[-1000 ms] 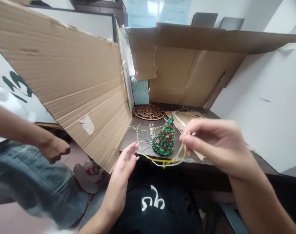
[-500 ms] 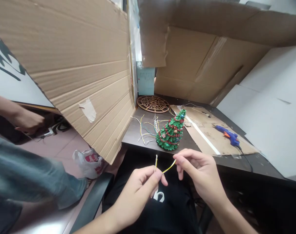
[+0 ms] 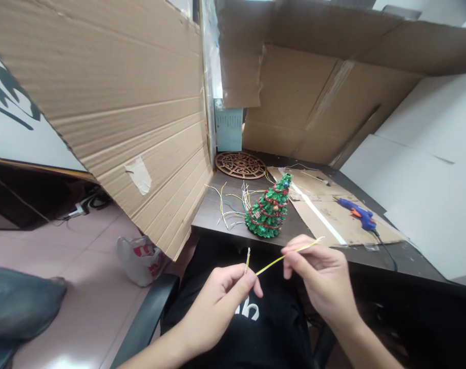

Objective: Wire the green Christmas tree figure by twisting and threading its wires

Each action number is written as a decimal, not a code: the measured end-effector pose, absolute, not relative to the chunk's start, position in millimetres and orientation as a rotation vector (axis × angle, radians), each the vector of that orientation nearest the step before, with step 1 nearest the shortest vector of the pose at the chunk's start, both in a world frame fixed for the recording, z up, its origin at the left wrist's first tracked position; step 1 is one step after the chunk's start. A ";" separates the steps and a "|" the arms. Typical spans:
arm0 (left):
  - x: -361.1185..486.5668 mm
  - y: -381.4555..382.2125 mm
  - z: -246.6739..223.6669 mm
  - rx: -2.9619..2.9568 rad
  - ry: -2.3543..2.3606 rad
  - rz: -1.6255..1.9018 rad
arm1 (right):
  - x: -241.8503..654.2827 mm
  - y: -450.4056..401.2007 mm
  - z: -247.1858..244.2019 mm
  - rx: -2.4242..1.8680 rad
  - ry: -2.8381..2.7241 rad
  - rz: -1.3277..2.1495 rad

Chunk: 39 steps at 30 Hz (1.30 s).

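While a green ornamented tree (image 3: 267,212) stands near the front edge of a dark desk (image 3: 206,218), a slim yellow-and-white wire (image 3: 270,265) runs between two bare hands in the head view, held low before the desk and over dark clothing (image 3: 236,335). The left hand (image 3: 219,302) pinches it between thumb and forefinger, a short pale-tipped end poking upward; the right hand (image 3: 321,277) nips the other stretch between thumb and fingertips, its split ends reaching past the grip. Whether both stretches form one piece is hard to say, as the left fingers hide the bend. The wire looks feather-light and pliable, likely to spring a little; its fine split ends and pale tip appear the most delicate parts, so the coloured middle seems the safer hold.

Just beyond the hands, loose wires (image 3: 221,200) fan out left of the tree's base and could snag. Behind them lies a pierced round disc (image 3: 240,165), a pale blue card (image 3: 229,133) standing at its back. To the right, a blue glue gun (image 3: 365,218) rests on a cardboard sheet (image 3: 329,205), its cord (image 3: 384,246) trailing toward the desk's front edge.
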State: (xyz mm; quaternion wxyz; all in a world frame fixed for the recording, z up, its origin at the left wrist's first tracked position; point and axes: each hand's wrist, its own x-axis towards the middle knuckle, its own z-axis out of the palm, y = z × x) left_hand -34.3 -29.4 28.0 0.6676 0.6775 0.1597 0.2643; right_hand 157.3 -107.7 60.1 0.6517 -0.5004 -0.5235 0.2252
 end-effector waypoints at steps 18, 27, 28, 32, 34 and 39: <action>-30.2 -21.4 17.1 1.430 0.233 0.534 | 163.3 -101.4 55.1 -1.114 -1.714 0.308; -28.6 -18.0 17.9 1.421 0.254 0.578 | 166.0 -101.9 58.3 -1.157 -1.782 0.135; -28.0 -17.6 17.6 1.406 0.257 0.577 | 166.3 -101.1 57.6 -1.140 -1.795 0.134; -25.5 -17.3 13.8 1.316 0.228 0.521 | 165.5 -98.1 52.5 -1.026 -1.879 0.197; -24.4 -17.0 11.8 1.306 0.202 0.489 | 165.1 -98.6 52.1 -1.005 -1.896 0.195; -18.0 -7.2 17.9 1.396 0.218 0.527 | 172.8 -99.8 63.4 -1.119 -1.828 -0.051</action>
